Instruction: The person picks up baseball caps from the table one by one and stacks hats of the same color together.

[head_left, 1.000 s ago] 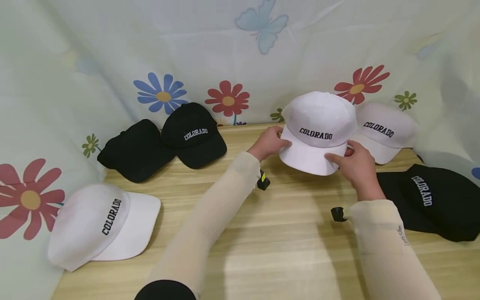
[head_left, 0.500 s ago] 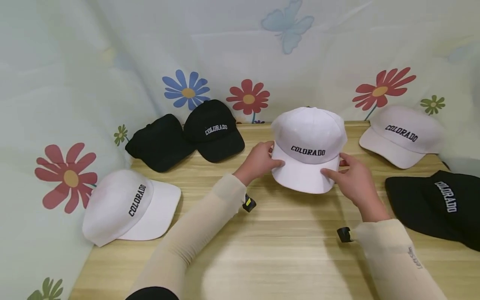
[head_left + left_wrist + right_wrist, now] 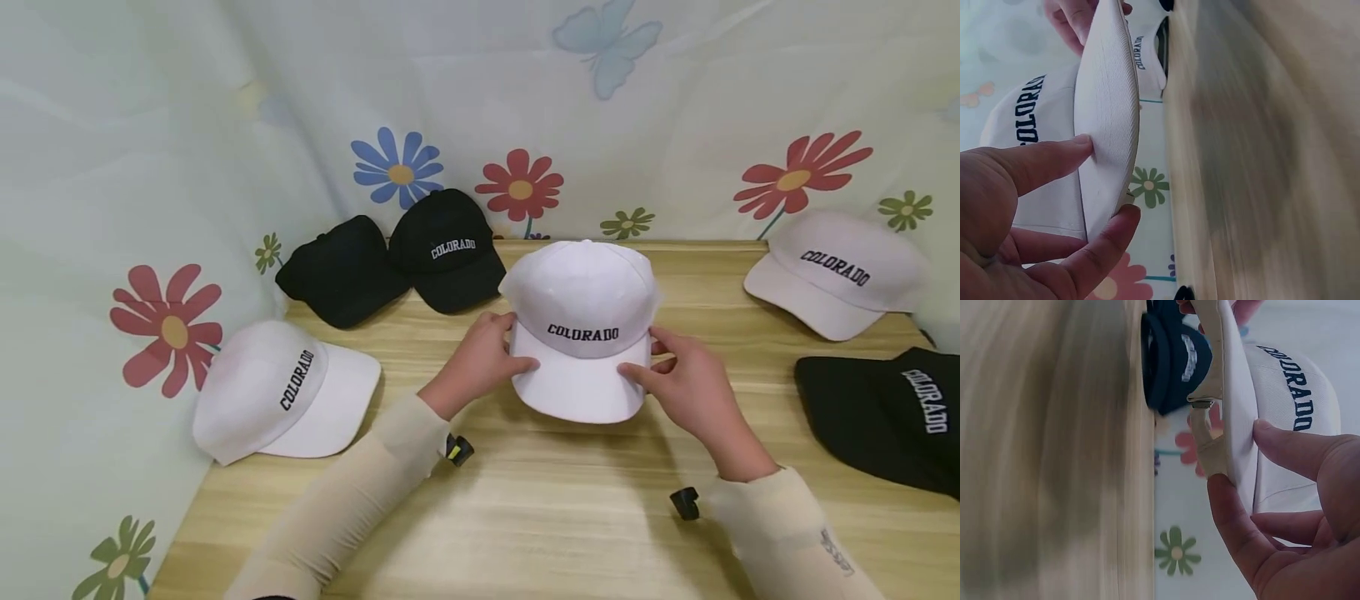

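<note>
A white cap (image 3: 581,292) lettered COLORADO is held up above the table, its brim facing me. My left hand (image 3: 480,358) pinches one side of the brim, thumb on top and fingers underneath. On the other side, my right hand (image 3: 690,383) grips the brim the same way. The left wrist view shows the thumb pressing on the brim (image 3: 1107,106). In the right wrist view the cap's back strap with its buckle (image 3: 1204,404) hangs below the brim.
Two black caps (image 3: 341,271) sit together at the back left. Another white cap (image 3: 262,392) lies at the left. At the right are a white cap (image 3: 840,271) and a black cap (image 3: 885,417). A flowered cloth (image 3: 675,100) hangs behind the wooden table (image 3: 525,517).
Both hands have brought the white cap away from the back right, toward me and to the left. The head view has turned somewhat right. The other caps stay in place.
</note>
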A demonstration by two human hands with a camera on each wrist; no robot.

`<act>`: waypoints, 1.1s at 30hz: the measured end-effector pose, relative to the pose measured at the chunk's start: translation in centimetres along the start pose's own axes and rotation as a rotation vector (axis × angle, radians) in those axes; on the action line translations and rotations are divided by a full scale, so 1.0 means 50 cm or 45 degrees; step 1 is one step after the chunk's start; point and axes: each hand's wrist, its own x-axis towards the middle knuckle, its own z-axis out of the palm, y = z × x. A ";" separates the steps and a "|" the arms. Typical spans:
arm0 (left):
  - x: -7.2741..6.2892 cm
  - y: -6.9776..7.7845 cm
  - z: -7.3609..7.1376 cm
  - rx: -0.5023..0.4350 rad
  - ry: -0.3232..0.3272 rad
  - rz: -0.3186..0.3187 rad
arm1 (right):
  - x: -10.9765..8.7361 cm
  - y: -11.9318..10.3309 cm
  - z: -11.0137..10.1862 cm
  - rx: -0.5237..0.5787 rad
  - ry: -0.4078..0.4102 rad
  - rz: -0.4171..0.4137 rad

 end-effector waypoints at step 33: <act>-0.257 -0.151 -0.014 0.136 0.109 -0.127 | -0.089 -0.082 0.176 -0.007 -0.251 -0.071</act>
